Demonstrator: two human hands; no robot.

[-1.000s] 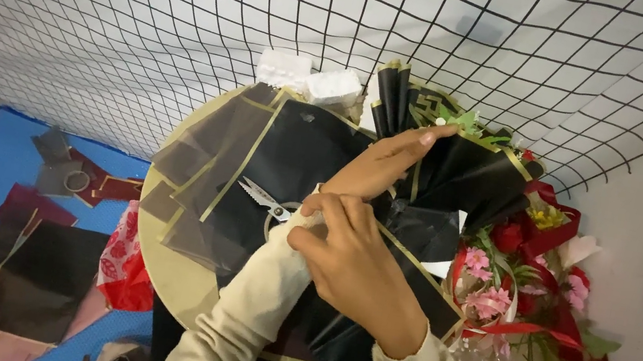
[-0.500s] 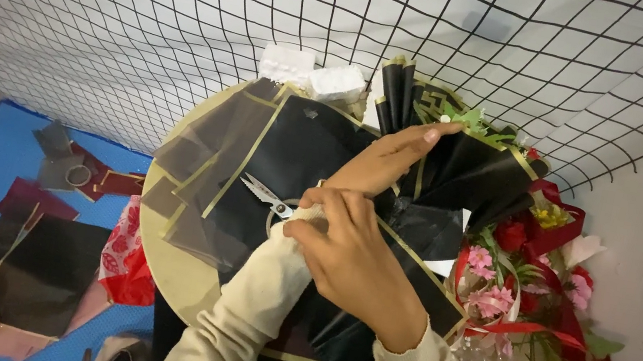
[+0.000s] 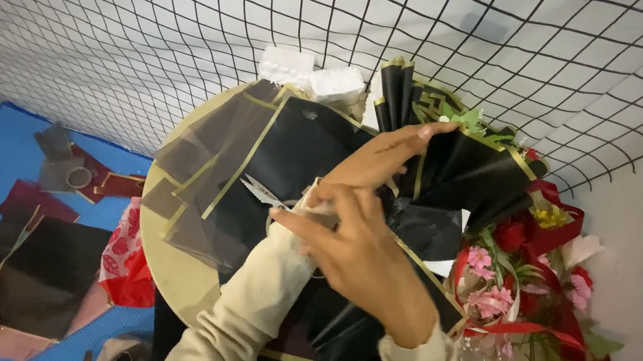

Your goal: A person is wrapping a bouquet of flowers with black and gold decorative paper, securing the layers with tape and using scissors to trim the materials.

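The pleated black wrapping paper (image 3: 463,175) is pinched at its fold by the fingers of the left hand (image 3: 382,160) above the round worktop (image 3: 174,269); the right hand (image 3: 366,254), little moved since a second ago, is curled loosely over it, beside the scissors (image 3: 262,192); its grasp cannot be told.

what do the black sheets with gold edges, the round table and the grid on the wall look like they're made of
Black sheets: probably thin plastic or coated wrapping paper; the left ones look half see-through, with a slight sheen and gold borders.
Round table: smooth, matte tan top, perhaps painted wood or laminate; hard to tell.
Grid: thin black wire mesh, likely metal, against a white wall.
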